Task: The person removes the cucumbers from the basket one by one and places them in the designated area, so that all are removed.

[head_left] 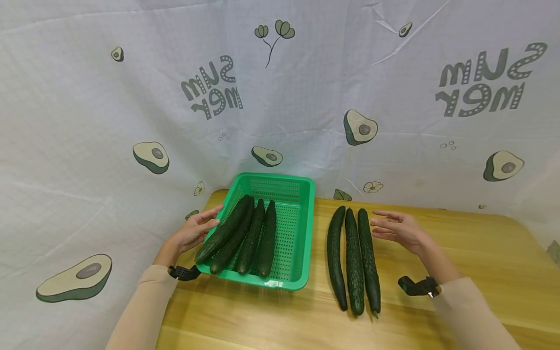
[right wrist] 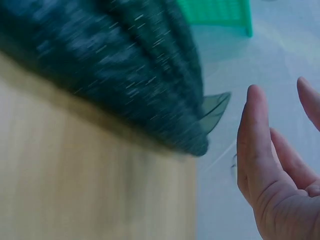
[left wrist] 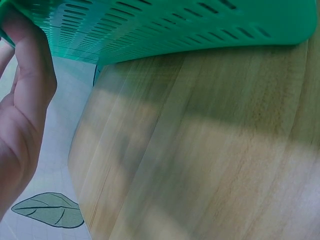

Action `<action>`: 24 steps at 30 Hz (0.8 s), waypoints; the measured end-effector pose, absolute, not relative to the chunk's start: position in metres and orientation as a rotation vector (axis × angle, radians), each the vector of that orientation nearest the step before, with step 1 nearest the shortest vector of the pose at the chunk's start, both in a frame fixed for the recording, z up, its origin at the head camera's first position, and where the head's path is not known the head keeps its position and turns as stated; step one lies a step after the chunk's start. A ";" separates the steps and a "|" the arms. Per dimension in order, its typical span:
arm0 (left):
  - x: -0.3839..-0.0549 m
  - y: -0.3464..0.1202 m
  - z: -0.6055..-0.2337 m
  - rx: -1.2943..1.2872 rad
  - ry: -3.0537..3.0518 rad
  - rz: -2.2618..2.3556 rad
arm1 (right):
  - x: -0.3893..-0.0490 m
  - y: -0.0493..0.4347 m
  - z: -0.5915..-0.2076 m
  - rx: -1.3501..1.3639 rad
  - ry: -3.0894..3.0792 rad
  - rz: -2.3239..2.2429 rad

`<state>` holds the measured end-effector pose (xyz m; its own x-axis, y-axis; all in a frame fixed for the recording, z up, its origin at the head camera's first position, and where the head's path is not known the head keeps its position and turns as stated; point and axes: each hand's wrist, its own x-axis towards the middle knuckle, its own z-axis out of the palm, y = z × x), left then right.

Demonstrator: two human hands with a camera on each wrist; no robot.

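Note:
A green plastic basket [head_left: 306, 233] stands on the table with several dark green cucumbers [head_left: 251, 238] lying side by side in it, their near ends resting towards its front left rim. My left hand [head_left: 194, 231] is at the basket's left side, fingers extended and touching its rim; in the left wrist view that hand [left wrist: 27, 95] is beside the slotted wall [left wrist: 150, 25]. To the right of the basket, three cucumbers [head_left: 353, 262] lie lengthwise on the wood. Just right of them my right hand [head_left: 402, 231] hovers, fingers loosely extended, holding nothing.
The wooden table [head_left: 459, 243] ends at the back against a white curtain [head_left: 306, 97] printed with avocados and lettering. The curtain also hangs along the left side. A dark strap [head_left: 420, 287] is on the right wrist, another strap [head_left: 184, 273] on the left.

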<state>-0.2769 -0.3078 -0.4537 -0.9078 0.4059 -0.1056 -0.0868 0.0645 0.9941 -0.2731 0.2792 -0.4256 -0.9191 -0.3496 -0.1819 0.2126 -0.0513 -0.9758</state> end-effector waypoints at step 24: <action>-0.278 -0.310 -0.455 0.315 2.002 1.885 | -0.312 0.197 -0.355 -0.247 1.986 -1.910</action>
<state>-0.2780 -0.3097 -0.4548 -0.9059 0.4077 -0.1143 -0.0895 0.0793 0.9928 -0.3120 0.1969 -0.3547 -0.9151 -0.3766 -0.1442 0.1295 0.0641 -0.9895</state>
